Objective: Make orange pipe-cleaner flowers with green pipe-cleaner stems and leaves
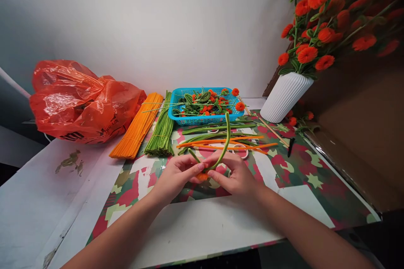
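Observation:
Close together over the near part of the table, both my hands grip one small piece of work. My left hand (179,173) pinches an orange pipe-cleaner flower (203,175), its fingers partly hiding it. Between the thumb and fingers of my right hand (232,172) is a green pipe cleaner (227,138), whose long end curves upward. A shorter green end sticks up by the left fingers. Just beyond the hands lie loose orange pipe cleaners (268,146) and loose green pipe cleaners (202,130), with white-handled scissors (241,151) partly under them.
Behind stands a blue basket (176,121) of orange flowers and green leaves. Left of it lie a green pipe-cleaner bundle (160,132), an orange bundle (139,126) and a red plastic bag (82,105). A white vase (284,96) of orange flowers and a thin stick (271,129) are at right.

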The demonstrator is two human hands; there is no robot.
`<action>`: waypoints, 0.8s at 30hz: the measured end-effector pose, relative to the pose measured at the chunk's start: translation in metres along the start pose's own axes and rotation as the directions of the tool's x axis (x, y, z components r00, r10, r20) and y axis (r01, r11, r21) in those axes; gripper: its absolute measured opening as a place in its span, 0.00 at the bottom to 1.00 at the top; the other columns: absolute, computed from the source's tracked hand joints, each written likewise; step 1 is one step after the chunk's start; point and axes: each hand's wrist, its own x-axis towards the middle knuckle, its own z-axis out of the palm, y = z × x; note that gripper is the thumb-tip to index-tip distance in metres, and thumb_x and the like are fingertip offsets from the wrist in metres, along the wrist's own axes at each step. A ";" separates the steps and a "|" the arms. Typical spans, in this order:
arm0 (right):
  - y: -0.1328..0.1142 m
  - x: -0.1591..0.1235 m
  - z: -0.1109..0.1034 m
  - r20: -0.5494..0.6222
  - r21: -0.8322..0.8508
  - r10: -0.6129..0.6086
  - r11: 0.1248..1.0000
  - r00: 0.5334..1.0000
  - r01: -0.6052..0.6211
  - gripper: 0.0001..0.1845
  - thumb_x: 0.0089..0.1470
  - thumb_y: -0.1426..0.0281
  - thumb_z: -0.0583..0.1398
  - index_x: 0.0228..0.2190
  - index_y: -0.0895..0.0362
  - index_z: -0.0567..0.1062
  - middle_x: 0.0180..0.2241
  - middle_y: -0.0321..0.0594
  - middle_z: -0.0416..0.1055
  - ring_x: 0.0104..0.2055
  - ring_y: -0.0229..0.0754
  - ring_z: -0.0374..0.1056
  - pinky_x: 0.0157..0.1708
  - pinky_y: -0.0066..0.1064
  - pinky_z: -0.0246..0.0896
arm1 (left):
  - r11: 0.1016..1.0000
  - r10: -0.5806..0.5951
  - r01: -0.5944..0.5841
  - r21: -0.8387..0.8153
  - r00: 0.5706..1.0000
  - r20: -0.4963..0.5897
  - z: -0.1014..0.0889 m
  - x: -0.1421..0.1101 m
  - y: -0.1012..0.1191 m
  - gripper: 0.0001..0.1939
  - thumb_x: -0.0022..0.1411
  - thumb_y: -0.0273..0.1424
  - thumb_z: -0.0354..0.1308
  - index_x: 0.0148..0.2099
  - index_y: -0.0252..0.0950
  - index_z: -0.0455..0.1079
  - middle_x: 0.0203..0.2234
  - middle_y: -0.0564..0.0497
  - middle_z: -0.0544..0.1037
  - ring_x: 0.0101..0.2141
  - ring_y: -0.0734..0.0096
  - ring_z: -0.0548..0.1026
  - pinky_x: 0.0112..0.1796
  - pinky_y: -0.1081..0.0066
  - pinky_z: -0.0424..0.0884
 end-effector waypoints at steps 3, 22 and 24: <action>0.008 0.001 -0.003 0.168 0.270 0.141 0.945 0.976 -0.183 0.28 0.51 0.67 0.63 0.54 0.52 0.67 0.31 0.36 0.69 0.34 0.37 0.67 0.33 0.29 0.63 | 0.997 -0.068 0.066 0.026 0.990 0.123 -0.002 -0.001 -0.002 0.16 0.52 0.42 0.64 0.27 0.32 0.72 0.22 0.52 0.75 0.22 0.75 0.73 0.24 0.76 0.71; 0.003 0.002 0.009 -0.147 0.129 0.112 0.987 0.983 -0.094 0.06 0.46 0.68 0.67 0.22 0.54 0.75 0.24 0.36 0.71 0.28 0.38 0.66 0.26 0.29 0.59 | 0.993 -0.081 0.099 -0.065 0.968 0.238 0.004 -0.001 -0.005 0.10 0.50 0.33 0.66 0.31 0.32 0.69 0.23 0.53 0.74 0.22 0.78 0.72 0.24 0.78 0.67; 0.002 0.002 0.009 -0.133 0.165 0.201 0.970 0.970 -0.178 0.05 0.45 0.69 0.67 0.25 0.54 0.76 0.25 0.35 0.71 0.28 0.38 0.66 0.26 0.28 0.60 | 0.997 -0.037 0.048 -0.053 0.980 0.196 0.003 -0.001 -0.004 0.12 0.52 0.35 0.66 0.29 0.32 0.69 0.22 0.53 0.73 0.22 0.79 0.71 0.24 0.79 0.66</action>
